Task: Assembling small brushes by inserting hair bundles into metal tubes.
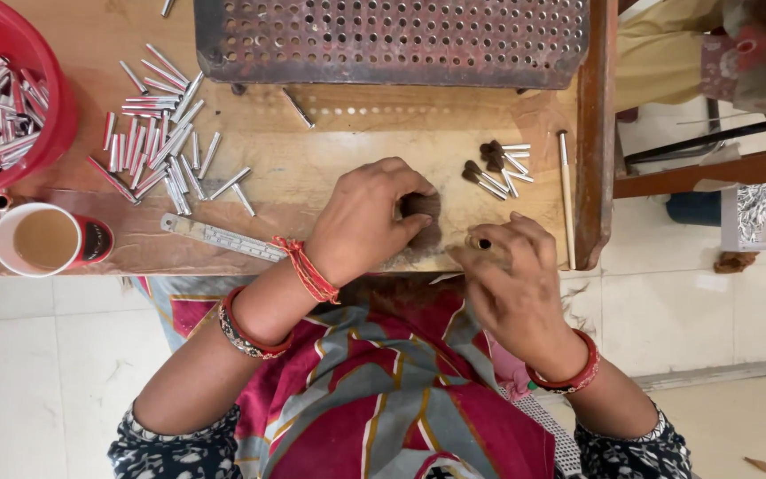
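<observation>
Left hand (367,220) gripping dark brown soft tuft (422,206) | right hand (509,277) pinching small silver metal tube (480,242) | judged light, slippery; hold mid-barrel | wooden worktop (312,168).

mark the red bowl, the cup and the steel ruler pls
red bowl (57,133), head view, on its right rim.
cup (3,257), head view, on its white rim.
steel ruler (222,238), head view, mid-blade.
</observation>
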